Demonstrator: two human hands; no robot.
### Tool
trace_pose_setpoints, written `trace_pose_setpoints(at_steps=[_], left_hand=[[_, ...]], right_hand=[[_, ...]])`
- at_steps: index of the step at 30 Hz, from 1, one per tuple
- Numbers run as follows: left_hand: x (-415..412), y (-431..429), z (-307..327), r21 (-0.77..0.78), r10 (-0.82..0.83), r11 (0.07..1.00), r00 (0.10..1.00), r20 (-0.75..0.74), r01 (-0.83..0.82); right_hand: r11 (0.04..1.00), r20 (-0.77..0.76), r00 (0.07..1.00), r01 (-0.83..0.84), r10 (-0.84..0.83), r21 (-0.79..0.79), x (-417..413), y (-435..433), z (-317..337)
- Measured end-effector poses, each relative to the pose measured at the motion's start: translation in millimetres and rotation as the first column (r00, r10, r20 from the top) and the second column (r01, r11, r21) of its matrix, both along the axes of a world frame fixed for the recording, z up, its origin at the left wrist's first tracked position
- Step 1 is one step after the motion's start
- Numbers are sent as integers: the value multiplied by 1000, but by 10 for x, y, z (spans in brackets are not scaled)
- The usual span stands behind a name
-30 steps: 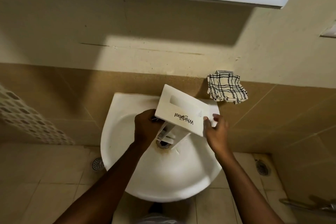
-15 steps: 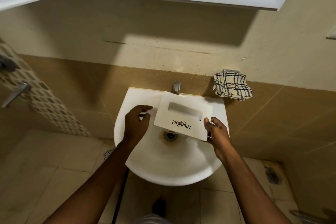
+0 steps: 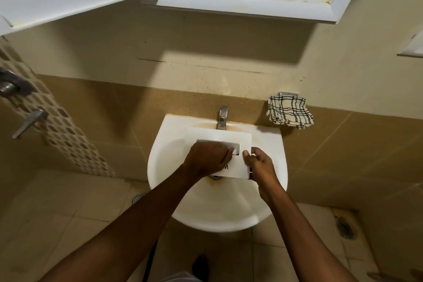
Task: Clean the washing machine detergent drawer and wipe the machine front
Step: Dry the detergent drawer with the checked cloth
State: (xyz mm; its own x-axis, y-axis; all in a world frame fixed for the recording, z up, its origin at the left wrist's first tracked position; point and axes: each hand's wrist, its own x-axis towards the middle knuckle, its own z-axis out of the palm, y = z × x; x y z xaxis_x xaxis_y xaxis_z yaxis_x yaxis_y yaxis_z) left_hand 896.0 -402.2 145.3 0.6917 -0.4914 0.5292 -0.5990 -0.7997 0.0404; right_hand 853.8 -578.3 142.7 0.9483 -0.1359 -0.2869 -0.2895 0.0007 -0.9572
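Note:
The white detergent drawer [image 3: 219, 136] is held over the white washbasin [image 3: 164, 135], its flat front panel facing up toward me. My left hand [image 3: 207, 159] lies across the panel with its fingertips in the handle recess, covering most of the printed logo. My right hand [image 3: 257, 165] grips the drawer's right edge, thumb on the front face. The drawer's compartments are hidden below the panel. A chrome tap [image 3: 222, 118] stands just behind the drawer. No washing machine is in view.
A checked cloth [image 3: 288, 112] hangs on the wall right of the basin. An open white cabinet [image 3: 247, 4] juts out overhead. Shower fittings [image 3: 27, 121] sit on the left wall. Floor drains [image 3: 345, 230] lie in the tiled floor.
My left hand moved from the basin's left side onto the drawer's front panel, over the logo. The drawer was turned squarer to the tap. My right hand kept its hold on the right edge.

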Motion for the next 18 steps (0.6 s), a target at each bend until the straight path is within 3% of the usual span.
trace_pose_setpoints(at_steps=[4,7,10,12,15,18], left_hand=[[69,27,23,-25,-19,999,1000,22,20],[62,47,49,-44,-26,999,997,76,30],[41,35,126,-58,-36,997,990,138,45],[44,37,144,-60,-58,996,982,182,70],[60,47,142,-80,-76,992,967,241,98],[54,48,120,-92,-93,988,954,286,123]], right_hand=[[998,17,1000,-1,2,-62,23,-86,74],[949,243,966,157,-90,-275,188,-226,173],[761,524,851,352,-19,-544,480,-389,356],[588,588,800,420,119,-691,711,-509,480],[341,365,902,276,232,-899,1014,-694,506],[166,100,964,60,245,-984,1212,-881,455]])
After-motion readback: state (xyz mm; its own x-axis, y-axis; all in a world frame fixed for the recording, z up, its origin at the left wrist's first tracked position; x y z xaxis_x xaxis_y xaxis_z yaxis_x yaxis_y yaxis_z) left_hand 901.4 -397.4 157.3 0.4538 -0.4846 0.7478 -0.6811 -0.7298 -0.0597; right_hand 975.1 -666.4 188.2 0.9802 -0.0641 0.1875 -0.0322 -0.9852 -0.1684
